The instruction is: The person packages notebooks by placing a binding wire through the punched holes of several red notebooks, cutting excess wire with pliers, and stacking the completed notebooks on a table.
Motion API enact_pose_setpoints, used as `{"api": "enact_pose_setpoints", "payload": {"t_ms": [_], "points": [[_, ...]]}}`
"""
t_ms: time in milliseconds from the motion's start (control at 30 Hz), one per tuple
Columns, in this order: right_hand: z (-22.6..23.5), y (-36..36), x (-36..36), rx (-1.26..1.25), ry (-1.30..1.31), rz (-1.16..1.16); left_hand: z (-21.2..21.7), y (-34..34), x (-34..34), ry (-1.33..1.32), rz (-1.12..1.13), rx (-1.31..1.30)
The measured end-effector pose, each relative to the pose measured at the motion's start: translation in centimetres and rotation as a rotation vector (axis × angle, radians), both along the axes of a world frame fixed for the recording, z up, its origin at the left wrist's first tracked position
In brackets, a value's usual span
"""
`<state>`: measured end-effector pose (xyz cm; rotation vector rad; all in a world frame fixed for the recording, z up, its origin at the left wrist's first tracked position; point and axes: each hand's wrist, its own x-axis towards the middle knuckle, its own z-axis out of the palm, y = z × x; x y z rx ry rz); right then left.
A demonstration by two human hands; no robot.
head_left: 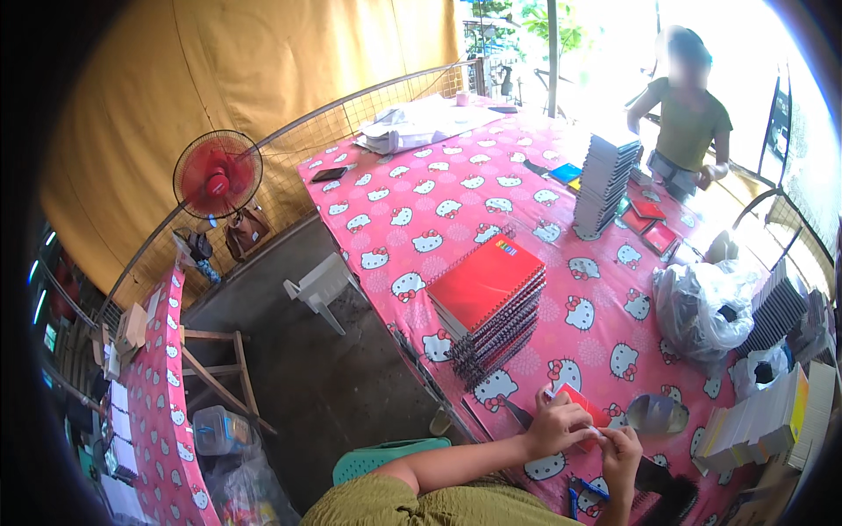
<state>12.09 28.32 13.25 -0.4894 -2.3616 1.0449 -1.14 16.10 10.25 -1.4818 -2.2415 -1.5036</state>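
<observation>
At the near edge of the table, my left hand (560, 427) is closed on a small red notebook (586, 405), its fingers bent over the cover. My right hand (621, 449) pinches the notebook's near corner, where a small pale piece shows between the fingertips. The two hands almost touch there. Pliers with blue handles (574, 501) lie just below my hands. To the right of my right wrist is a bristly black bundle (674, 496). A tall stack of red spiral notebooks (488, 285) stands beyond my left hand.
Right of my hands are a clear rounded container (658, 415), a white plastic bag (706, 307) and stacked paper blocks (759, 419). Another notebook stack (607, 182) stands farther back, near a standing person (690, 123). A grey stool (320, 289) and red fan (217, 175) are left.
</observation>
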Motion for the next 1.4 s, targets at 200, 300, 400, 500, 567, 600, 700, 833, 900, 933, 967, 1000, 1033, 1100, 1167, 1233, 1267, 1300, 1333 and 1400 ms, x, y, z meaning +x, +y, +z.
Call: {"api": "enact_pose_setpoints", "payload": {"t_ms": [200,300,400,500,567,600,700,833,900,933,967,1000,1033,1100,1167,1233,1267,1300,1333,1400], "points": [[0.3,0.3,-0.1,-0.23,-0.095,-0.016,-0.1,0.0,-0.2,0.008,-0.009,-0.016],[1.5,-0.6,-0.5,-0.122,-0.074,-0.034,-0.7,0.2,-0.2,0.073,0.011,-0.012],[-0.2,0.3,-0.1,0.177,-0.034,0.033,-0.5,0.2,-0.3,0.025,-0.007,0.001],[1.5,-1.4,-0.8,-0.014,-0.103,-0.102,-0.4,-0.5,-0.4,-0.004,-0.037,-0.09],[-0.5,-0.6,-0.7,0.138,-0.092,-0.098,-0.2,-0.3,-0.3,0.01,-0.027,-0.058],[-1.4,0.1,-0.6,0.181,-0.088,-0.06,-0.1,-0.2,-0.3,0.016,-0.022,-0.041],[1.1,-1.1,-1.2,0.126,-0.065,-0.093,0.1,-0.4,-0.9,0.017,-0.039,-0.075],[0.0,-0.6,-1.0,0.179,-0.047,-0.113,0.2,0.2,-1.1,0.028,-0.081,-0.094],[0.3,-0.5,-1.1,0.153,-0.068,-0.084,0.1,-0.2,-0.4,-0.014,-0.077,-0.12],[0.9,-0.7,-1.5,0.145,-0.046,-0.092,0.1,-0.3,-0.6,-0.02,-0.071,-0.129],[1.4,-0.8,-1.7,0.143,-0.033,-0.101,-0.1,-0.3,-0.7,-0.024,-0.071,-0.122],[1.1,-0.8,-1.7,0.13,-0.05,-0.07,-0.3,-0.3,-0.8,-0.028,-0.07,-0.114],[0.4,-0.7,-1.5,0.126,-0.054,-0.045,-0.4,-0.3,-0.7,-0.032,-0.07,-0.106],[0.0,0.0,-1.4,0.12,-0.031,0.003,-0.1,-0.3,-0.7,-0.016,-0.066,-0.103],[1.7,-0.8,-1.6,0.126,-0.025,-0.02,-0.1,-0.3,-0.7,-0.02,-0.065,-0.1],[2.1,-1.1,-1.6,0.138,-0.029,-0.046,-0.4,-0.3,-0.6,-0.012,-0.051,-0.11],[1.5,-1.0,-1.5,0.15,-0.032,-0.065,-0.4,-0.1,-0.7,-0.002,-0.05,-0.109],[1.0,-1.0,-1.5,0.162,-0.036,-0.085,-0.4,0.0,-0.7,0.007,-0.052,-0.099],[0.8,-1.1,-1.6,0.161,-0.004,-0.106,-0.4,0.0,-0.6,0.016,-0.054,-0.089],[0.7,-1.1,-1.7,0.173,-0.001,-0.122,0.0,0.0,-0.5,0.021,-0.051,-0.076]]}}
